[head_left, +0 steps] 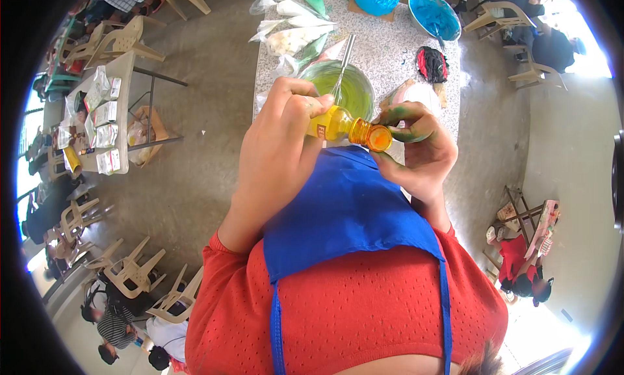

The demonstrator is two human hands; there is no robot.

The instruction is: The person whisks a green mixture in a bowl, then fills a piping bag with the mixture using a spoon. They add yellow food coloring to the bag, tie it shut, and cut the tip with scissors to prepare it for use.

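While curled, left hand [276,138] around bottle [335,124].

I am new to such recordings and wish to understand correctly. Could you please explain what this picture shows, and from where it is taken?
There is no machine here: a person works with two bare hands. A fisheye camera worn on the head looks down, so edges bend. The left hand holds a yellow bottle; the right hand is at its orange end, though how firmly it grips is unclear. On the speckled table are a green bowl with a whisk, a bowl with blue contents, and white bags.
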